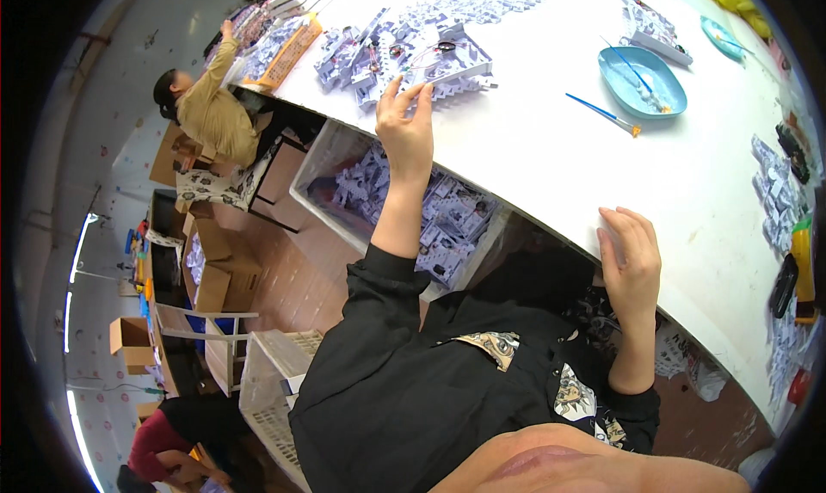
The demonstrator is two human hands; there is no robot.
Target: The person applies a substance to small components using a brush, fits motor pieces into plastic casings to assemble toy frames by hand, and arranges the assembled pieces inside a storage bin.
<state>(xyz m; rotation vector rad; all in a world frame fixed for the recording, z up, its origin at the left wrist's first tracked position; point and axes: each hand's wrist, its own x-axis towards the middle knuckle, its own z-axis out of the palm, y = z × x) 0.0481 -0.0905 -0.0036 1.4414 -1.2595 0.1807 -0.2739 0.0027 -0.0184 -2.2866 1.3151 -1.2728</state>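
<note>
My left hand [404, 132] reaches up to the near edge of a heap of pale grey-white plastic parts [353, 58]. Its fingers are bent and a little apart, with nothing visible between them. Just beyond the fingertips lies a shallow plastic housing [465, 58] with thin wires and a small dark round piece on it; whether I touch it, I cannot tell. At the table's near edge, my right hand [632, 256] rests with loosely curved fingers, thumb apart, holding nothing. A blue-handled brush [602, 113] lies on the white table [533, 157].
A light-blue dish [641, 101] holds another brush. A plastic-lined bin [314, 179] of similar parts stands below the table edge by my left forearm. More parts [779, 192] and a yellow bottle [802, 269] sit far right. One co-worker [211, 119] reaches over the table; another person [163, 441] is lower left.
</note>
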